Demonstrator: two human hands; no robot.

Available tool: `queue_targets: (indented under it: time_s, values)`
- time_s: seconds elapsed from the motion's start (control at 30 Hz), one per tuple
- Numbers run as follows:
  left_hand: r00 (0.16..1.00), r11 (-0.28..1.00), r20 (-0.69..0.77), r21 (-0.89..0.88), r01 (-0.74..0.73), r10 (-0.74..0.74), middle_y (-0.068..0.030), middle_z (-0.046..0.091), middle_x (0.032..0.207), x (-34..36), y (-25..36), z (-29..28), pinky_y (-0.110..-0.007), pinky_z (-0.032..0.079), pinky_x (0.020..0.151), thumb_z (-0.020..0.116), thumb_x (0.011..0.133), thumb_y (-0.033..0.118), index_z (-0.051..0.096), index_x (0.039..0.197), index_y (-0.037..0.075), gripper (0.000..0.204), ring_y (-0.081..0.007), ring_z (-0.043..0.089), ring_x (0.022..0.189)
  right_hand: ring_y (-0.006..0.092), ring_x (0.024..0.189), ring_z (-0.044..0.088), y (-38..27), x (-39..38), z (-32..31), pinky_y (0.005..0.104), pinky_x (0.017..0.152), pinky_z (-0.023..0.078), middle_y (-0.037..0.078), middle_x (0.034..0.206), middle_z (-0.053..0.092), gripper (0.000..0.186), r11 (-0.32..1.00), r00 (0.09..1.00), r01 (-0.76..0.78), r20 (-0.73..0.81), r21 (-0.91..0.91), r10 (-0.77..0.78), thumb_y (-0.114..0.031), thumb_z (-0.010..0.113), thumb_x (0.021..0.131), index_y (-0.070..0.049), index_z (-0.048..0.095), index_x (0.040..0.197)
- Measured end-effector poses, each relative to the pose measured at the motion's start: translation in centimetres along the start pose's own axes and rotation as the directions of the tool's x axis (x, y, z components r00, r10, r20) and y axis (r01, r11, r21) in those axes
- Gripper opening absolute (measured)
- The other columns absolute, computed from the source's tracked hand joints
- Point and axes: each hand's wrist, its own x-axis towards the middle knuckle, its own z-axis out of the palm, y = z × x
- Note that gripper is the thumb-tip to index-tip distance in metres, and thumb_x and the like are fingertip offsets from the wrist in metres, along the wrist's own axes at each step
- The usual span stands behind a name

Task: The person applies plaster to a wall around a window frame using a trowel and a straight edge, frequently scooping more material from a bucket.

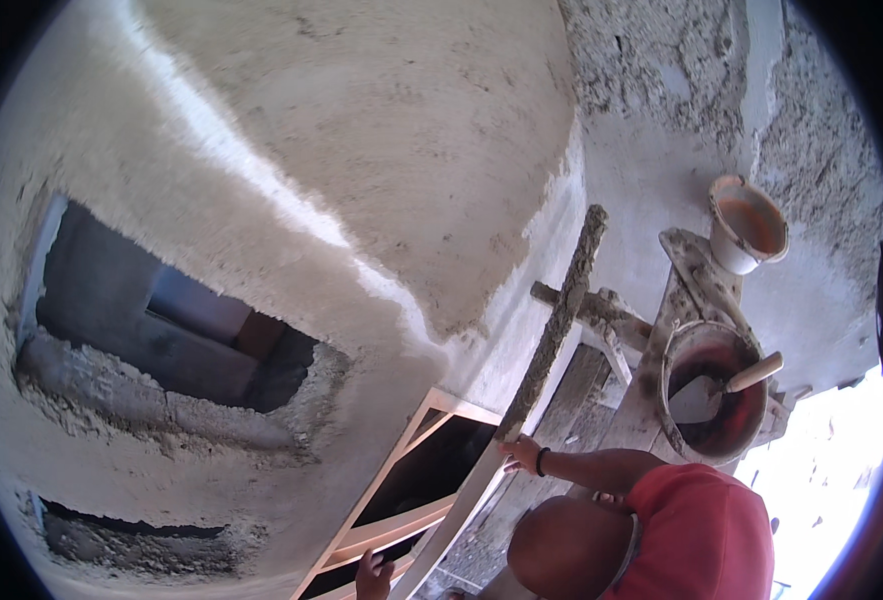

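At the lower view edge, one bare hand [373,576], likely your left; wrist cut off, ownership uncertain. Fingers loosely bent; cannot tell whether they grasp anything. Your right hand lies outside the view, grip unknown.

Beside the visible hand: pale slatted wooden frame [393,525], dark gaps between slats. Next to it, the long mortar-caked bar [555,325], slanting up and right; a co-worker's hand [523,455], dark wristband, grips it near the lower end of its caked stretch. That co-worker, red top [706,530], stoops at lower right.

Farther out, a stained plank [669,312]. Pale bucket [748,225] by its upper right edge; dark bucket [713,392] toward its lower end, trowel [699,398] resting inside, handle over the rim.

Surface: plaster wall [391,130] before you, mostly smooth, bright streak running diagonally; rougher masonry [651,60] at upper right, daylight at lower right.

Count: two buckets, one trowel, one bar, one frame, one co-worker, two ragged wall openings [186,345], one large, one small.
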Motion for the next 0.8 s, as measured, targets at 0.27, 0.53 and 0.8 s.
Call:
queue_targets:
  time_s: [0.27, 0.53, 0.8]
  values:
    - [0.674, 0.755, 0.616, 0.188, -0.628, 0.408, -0.0263, 0.043, 0.129, 8.2, 17.7, 2.9, -0.043, 0.038, 0.098, 0.063, 0.078, 0.041, 0.029, 0.134, -0.006, 0.081, -0.0369, 0.046, 0.118, 0.0258, 0.083, 0.059, -0.9, -1.3, 1.0, 0.044, 0.06, 0.057, 0.011, 0.101, 0.053, 0.042, 1.0, 0.997, 0.008, -0.075, 0.003, -0.007, -0.024, 0.069, 0.077, -0.003, 0.049, 0.108]
    - [0.918, 0.734, 0.367, 0.581, -0.353, 0.151, -0.025, 0.045, 0.123, 14.0, 15.6, 19.3, -0.047, 0.042, 0.091, 0.074, 0.066, 0.043, 0.014, 0.139, -0.002, 0.105, -0.0401, 0.05, 0.109, 0.0267, 0.087, 0.063, -2.1, -2.4, 1.7, 0.0394, 0.058, 0.058, 0.013, 0.104, 0.058, 0.041, 0.993, 0.988, 0.008, -0.155, -0.122, -0.027, -0.022, 0.064, 0.081, 0.001, 0.05, 0.112]
    - [0.955, 0.827, 0.121, 0.479, -0.295, 0.27, -0.0191, 0.055, 0.098, 14.7, 11.5, 23.4, -0.049, 0.049, 0.074, 0.077, 0.064, 0.031, 0.042, 0.103, 0.006, 0.058, -0.0389, 0.059, 0.088, 0.0301, 0.083, 0.064, -2.2, -2.9, 1.3, 0.0436, 0.06, 0.057, 0.017, 0.104, 0.06, 0.048, 0.975, 0.995, -0.04, -0.098, -0.219, 0.019, -0.027, 0.065, 0.078, 0.001, 0.049, 0.114]
